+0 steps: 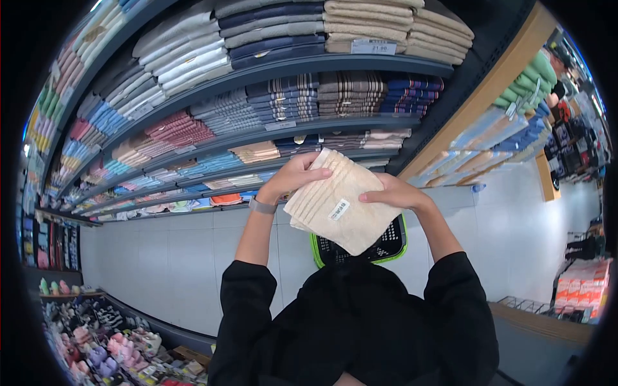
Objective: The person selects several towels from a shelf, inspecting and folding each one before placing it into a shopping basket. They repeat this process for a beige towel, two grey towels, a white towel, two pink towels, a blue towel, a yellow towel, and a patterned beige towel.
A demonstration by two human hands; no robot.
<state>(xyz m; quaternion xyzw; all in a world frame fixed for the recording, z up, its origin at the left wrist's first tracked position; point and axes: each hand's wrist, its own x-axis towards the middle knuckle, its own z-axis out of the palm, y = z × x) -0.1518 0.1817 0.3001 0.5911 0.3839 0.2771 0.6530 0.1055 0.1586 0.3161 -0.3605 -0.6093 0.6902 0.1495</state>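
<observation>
Well, our folded cream towel [364, 225] hung tilted in front of the basket [389, 243], held between our left hand [299, 175], thumb on its upper edge, and our right hand [397, 192], pinching its right side. Its layers were fanned; a slack pinch, we judged, could have spilled them onto the floor [180, 257].

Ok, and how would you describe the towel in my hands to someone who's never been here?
Face the shelves and look down toward the black basket. Partly hiding it is the towel, folded and cream, between the left hand and right hand. Unlike the beige stack up on the shelves, it's being held and shows a white label.
</observation>
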